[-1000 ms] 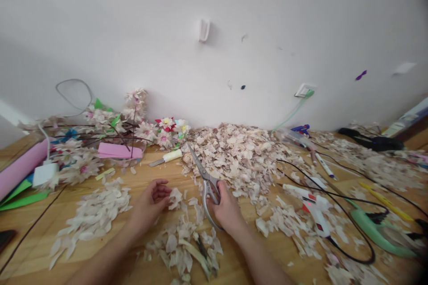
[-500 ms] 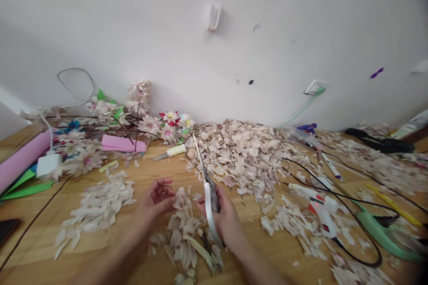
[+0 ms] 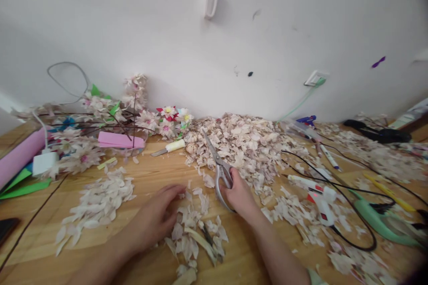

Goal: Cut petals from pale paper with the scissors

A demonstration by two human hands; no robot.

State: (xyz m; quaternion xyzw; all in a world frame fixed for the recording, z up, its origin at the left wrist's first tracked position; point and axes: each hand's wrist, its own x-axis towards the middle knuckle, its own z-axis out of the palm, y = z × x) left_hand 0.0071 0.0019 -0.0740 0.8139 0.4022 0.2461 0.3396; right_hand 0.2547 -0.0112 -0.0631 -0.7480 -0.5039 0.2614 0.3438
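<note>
My right hand (image 3: 239, 193) grips the handles of metal scissors (image 3: 219, 167), whose closed blades point up and left over a big pile of pale husk petals (image 3: 244, 147). My left hand (image 3: 157, 216) lies palm down on the wooden table (image 3: 150, 178), fingers stretched toward a small heap of cut petals (image 3: 195, 229) between my two hands. Nothing shows in the left hand.
A second heap of petals (image 3: 100, 196) lies to the left. Paper flowers on branches (image 3: 110, 120), a pink foam block (image 3: 120, 141) and a small knife (image 3: 167, 147) sit at the back left. A white glue gun (image 3: 317, 198) with black cable, pens and a green tool (image 3: 377, 222) lie right.
My right hand moved right and away with the scissors. My left hand lowered from a raised, curled pose to lie flat beside the small petal heap.
</note>
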